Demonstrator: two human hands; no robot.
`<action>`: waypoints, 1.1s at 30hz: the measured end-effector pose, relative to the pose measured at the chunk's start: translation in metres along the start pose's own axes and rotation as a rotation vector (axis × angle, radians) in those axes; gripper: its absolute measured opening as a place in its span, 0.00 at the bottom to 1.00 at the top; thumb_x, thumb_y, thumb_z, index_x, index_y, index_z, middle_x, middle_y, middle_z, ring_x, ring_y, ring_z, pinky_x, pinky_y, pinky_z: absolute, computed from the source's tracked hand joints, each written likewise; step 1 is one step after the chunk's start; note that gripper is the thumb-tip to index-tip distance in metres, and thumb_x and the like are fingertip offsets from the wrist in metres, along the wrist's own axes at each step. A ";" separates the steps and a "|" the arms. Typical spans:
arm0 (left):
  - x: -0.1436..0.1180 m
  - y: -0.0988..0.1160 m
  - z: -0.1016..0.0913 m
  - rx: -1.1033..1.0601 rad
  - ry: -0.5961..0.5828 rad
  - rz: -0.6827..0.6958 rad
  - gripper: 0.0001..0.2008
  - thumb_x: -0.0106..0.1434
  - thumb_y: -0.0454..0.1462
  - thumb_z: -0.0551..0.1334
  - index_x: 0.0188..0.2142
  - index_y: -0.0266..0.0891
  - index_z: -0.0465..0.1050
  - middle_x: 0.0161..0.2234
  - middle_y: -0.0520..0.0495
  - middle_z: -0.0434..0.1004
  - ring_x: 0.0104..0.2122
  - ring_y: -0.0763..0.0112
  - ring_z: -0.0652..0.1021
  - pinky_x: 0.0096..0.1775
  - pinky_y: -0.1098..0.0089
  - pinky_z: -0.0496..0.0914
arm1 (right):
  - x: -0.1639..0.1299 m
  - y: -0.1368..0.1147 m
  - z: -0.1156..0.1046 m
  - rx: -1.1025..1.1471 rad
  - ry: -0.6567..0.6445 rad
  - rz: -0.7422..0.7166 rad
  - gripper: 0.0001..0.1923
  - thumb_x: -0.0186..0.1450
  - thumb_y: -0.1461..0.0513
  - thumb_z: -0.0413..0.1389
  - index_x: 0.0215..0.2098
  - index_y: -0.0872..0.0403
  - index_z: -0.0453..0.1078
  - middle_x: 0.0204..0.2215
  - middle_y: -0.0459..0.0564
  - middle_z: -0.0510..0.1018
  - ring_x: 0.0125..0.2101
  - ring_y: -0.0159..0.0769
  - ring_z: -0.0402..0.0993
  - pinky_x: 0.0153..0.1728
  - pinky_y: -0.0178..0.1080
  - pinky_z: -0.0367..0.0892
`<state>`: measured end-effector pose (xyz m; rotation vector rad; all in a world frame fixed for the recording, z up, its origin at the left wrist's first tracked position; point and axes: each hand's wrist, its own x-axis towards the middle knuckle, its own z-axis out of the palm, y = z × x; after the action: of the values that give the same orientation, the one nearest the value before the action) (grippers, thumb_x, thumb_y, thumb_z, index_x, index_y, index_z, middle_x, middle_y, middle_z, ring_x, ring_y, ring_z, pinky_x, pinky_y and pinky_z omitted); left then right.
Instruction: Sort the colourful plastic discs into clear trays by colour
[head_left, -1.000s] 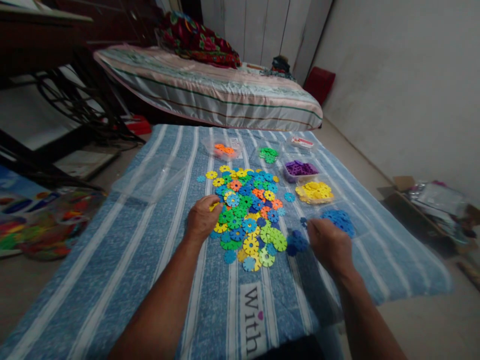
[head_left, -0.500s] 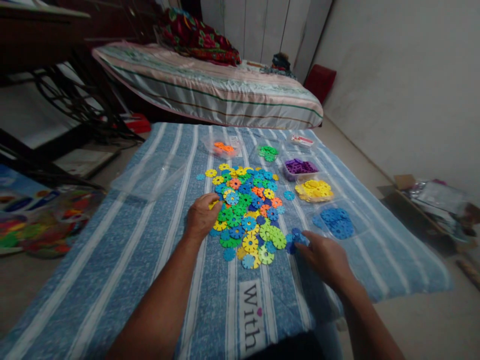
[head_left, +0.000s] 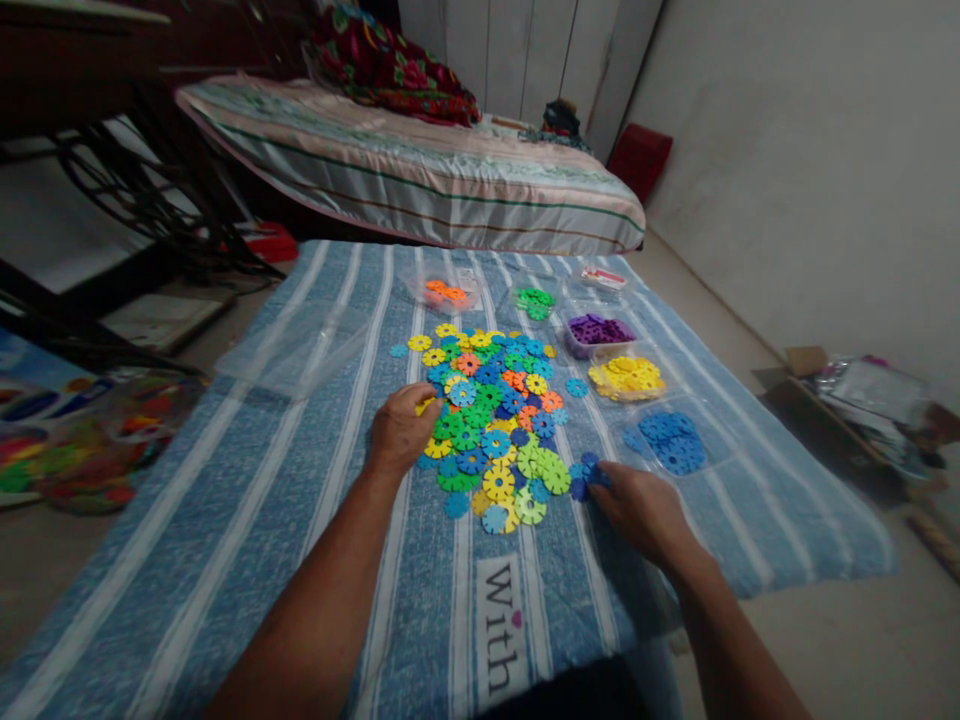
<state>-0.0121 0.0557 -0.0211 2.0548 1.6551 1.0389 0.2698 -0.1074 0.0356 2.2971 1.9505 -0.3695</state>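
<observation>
Head view: the right hand (head_left: 637, 508), lower right of centre, has its fingertips closed on a few dark blue discs (head_left: 585, 474) at the mixed pile's (head_left: 491, 420) edge; the left hand (head_left: 399, 432) lies curled on that pile's left side, over a yellow disc (head_left: 426, 407). These notched plastic discs look light, stiff and slick, so pinching them by the rim seems best.

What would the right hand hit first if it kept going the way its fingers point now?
The right hand points up-left; its fingertips already sit at the small cluster of dark blue discs. Going on, it would likely meet the light green discs at the mixed pile's edge.
</observation>
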 end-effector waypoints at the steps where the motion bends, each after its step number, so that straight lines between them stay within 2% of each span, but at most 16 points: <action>1: 0.000 0.000 0.000 0.002 -0.002 -0.002 0.11 0.58 0.42 0.57 0.35 0.42 0.75 0.43 0.46 0.80 0.46 0.63 0.77 0.52 0.66 0.69 | 0.000 0.000 0.000 -0.002 -0.001 -0.002 0.12 0.68 0.58 0.49 0.44 0.52 0.72 0.39 0.53 0.82 0.38 0.40 0.78 0.32 0.35 0.59; 8: 0.000 0.001 -0.001 0.005 -0.006 0.004 0.11 0.58 0.42 0.56 0.35 0.41 0.75 0.43 0.46 0.80 0.46 0.63 0.77 0.52 0.66 0.69 | 0.001 0.004 -0.001 0.001 -0.012 -0.028 0.13 0.66 0.58 0.52 0.47 0.52 0.71 0.36 0.53 0.82 0.37 0.40 0.78 0.30 0.35 0.57; 12: 0.000 -0.001 0.000 0.007 -0.007 0.013 0.12 0.58 0.42 0.56 0.36 0.40 0.76 0.42 0.45 0.80 0.45 0.62 0.78 0.51 0.65 0.69 | 0.002 0.004 0.003 -0.040 0.026 -0.057 0.12 0.68 0.57 0.50 0.42 0.53 0.72 0.35 0.52 0.82 0.34 0.39 0.78 0.28 0.35 0.55; 16: 0.000 -0.001 0.001 0.004 -0.005 0.005 0.12 0.58 0.42 0.56 0.36 0.40 0.76 0.42 0.45 0.80 0.45 0.62 0.78 0.51 0.66 0.69 | 0.004 0.004 0.009 -0.060 0.098 -0.078 0.14 0.70 0.57 0.47 0.38 0.52 0.72 0.30 0.51 0.81 0.28 0.36 0.76 0.25 0.35 0.51; 23: 0.000 0.001 -0.001 0.007 -0.008 -0.001 0.11 0.58 0.41 0.57 0.36 0.41 0.76 0.43 0.46 0.80 0.46 0.62 0.77 0.52 0.65 0.69 | 0.006 0.008 0.018 -0.002 0.380 -0.067 0.20 0.70 0.58 0.43 0.27 0.54 0.72 0.22 0.49 0.77 0.22 0.32 0.70 0.25 0.34 0.49; 27: 0.000 0.002 -0.001 0.004 -0.007 0.000 0.11 0.58 0.41 0.57 0.36 0.42 0.76 0.43 0.46 0.80 0.46 0.63 0.77 0.52 0.65 0.69 | 0.001 0.016 0.008 0.051 0.540 -0.063 0.20 0.69 0.57 0.44 0.27 0.53 0.73 0.21 0.48 0.76 0.22 0.31 0.69 0.25 0.33 0.51; 31: -0.001 0.003 0.000 0.006 -0.004 0.005 0.11 0.58 0.41 0.57 0.36 0.42 0.76 0.42 0.47 0.80 0.45 0.63 0.77 0.51 0.66 0.69 | -0.002 0.033 -0.015 0.022 0.825 0.155 0.19 0.68 0.56 0.45 0.32 0.55 0.75 0.23 0.52 0.79 0.23 0.34 0.69 0.25 0.34 0.52; 33: -0.001 0.003 0.000 0.006 -0.004 0.008 0.11 0.58 0.41 0.57 0.36 0.42 0.76 0.42 0.47 0.80 0.45 0.63 0.78 0.51 0.67 0.69 | -0.002 0.039 -0.021 0.013 0.913 0.233 0.19 0.68 0.56 0.45 0.35 0.56 0.76 0.26 0.54 0.80 0.25 0.36 0.71 0.26 0.34 0.54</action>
<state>-0.0106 0.0543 -0.0194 2.0673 1.6510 1.0332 0.3106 -0.1114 0.0537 2.9512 1.8817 0.8335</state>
